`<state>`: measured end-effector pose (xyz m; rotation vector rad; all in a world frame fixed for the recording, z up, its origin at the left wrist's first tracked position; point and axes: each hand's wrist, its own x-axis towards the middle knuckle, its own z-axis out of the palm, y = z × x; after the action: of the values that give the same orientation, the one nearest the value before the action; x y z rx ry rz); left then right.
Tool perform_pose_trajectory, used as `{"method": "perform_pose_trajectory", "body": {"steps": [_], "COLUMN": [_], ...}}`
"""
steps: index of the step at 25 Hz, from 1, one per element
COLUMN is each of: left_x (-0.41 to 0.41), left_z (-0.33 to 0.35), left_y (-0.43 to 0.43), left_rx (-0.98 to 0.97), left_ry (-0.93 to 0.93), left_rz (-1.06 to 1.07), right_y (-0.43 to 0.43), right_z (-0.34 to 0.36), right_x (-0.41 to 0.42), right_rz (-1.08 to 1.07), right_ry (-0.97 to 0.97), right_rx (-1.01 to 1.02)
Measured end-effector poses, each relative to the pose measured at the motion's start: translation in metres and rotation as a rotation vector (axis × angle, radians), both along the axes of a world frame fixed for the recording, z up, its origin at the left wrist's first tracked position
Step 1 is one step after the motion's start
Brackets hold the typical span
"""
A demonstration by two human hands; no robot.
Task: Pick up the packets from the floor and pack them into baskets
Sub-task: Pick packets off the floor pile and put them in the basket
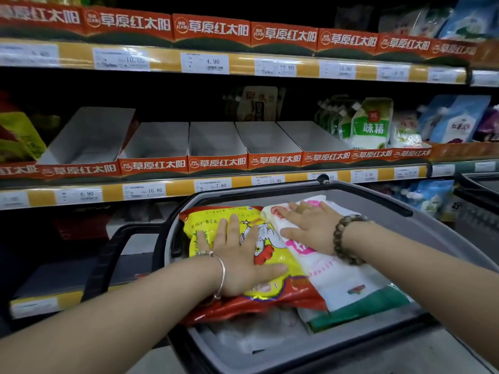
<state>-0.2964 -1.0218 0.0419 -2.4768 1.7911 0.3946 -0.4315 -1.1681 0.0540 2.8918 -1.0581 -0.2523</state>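
Lying at the near end of the grey basket, some pale packets showed from under the two on top. Over them, on the basket's left side, lay a yellow packet with red edges and a chicken printed on it. The left hand rested flat on it with its fingers straight and spread, gripping nothing, and a silver bangle sat on that wrist. Just beside it, on the basket's right side and touching the yellow one, lay a white packet with pink print and a green end. The right hand pressed on it the same way, palm down and fingers out straight, holding nothing, with a bead bracelet on the wrist. A black handle stuck out to the left of the basket. Beyond the basket's far rim ran a shelf edge with price tags. Above it stood white cardboard trays with orange fronts. To the right of those, further behind the basket, stood a green and white pouch and blue bags.
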Motion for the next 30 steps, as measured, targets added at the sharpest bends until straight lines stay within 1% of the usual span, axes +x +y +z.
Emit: {"method": "perform_pose_trajectory", "body": {"steps": [4, 9, 12, 14, 16, 18, 19, 23, 25, 27, 29, 30], "left_x": [-0.018, -0.025, -0.019, -0.005, 0.016, 0.047, 0.065, 0.133, 0.162, 0.199, 0.235, 0.252], "left_z": [-0.008, -0.007, 0.003, 0.015, 0.024, 0.029, 0.031, 0.027, 0.024, 0.017, 0.004, -0.005], "left_y": [0.017, 0.015, 0.019, 0.027, 0.041, 0.069, 0.087, 0.179, 0.223, 0.27, 0.314, 0.337], "left_rx": [0.044, 0.019, -0.008, -0.124, -0.322, -0.513, -0.57, -0.636, -0.661, -0.701, -0.688, -0.668], "left_ry": [-0.024, 0.006, 0.027, 0.048, 0.086, 0.141, 0.16, 0.126, 0.056, -0.08, -0.182, -0.199], "left_rz": [-0.063, -0.034, -0.07, -0.089, -0.079, -0.044, -0.004, 0.237, 0.305, 0.372, 0.458, 0.502], "right_y": [0.015, 0.019, 0.027, 0.04, 0.059, 0.086, 0.102, 0.179, 0.217, 0.257, 0.294, 0.313], "right_z": [-0.005, -0.004, 0.002, 0.012, 0.023, 0.032, 0.035, 0.04, 0.037, 0.028, 0.016, 0.009], "right_x": [-0.017, -0.014, -0.012, -0.005, 0.01, 0.039, 0.057, 0.148, 0.189, 0.231, 0.269, 0.289], "right_rz": [0.025, 0.004, -0.014, -0.023, -0.005, 0.046, 0.088, 0.305, 0.396, 0.464, 0.495, 0.503], "right_ry": [-0.017, -0.029, -0.03, -0.123, -0.253, -0.346, -0.38, -0.396, -0.391, -0.364, -0.332, -0.319], "right_rx": [-0.012, -0.057, -0.057, -0.069, -0.084, -0.082, -0.08, -0.082, -0.081, -0.065, -0.022, -0.009]}}
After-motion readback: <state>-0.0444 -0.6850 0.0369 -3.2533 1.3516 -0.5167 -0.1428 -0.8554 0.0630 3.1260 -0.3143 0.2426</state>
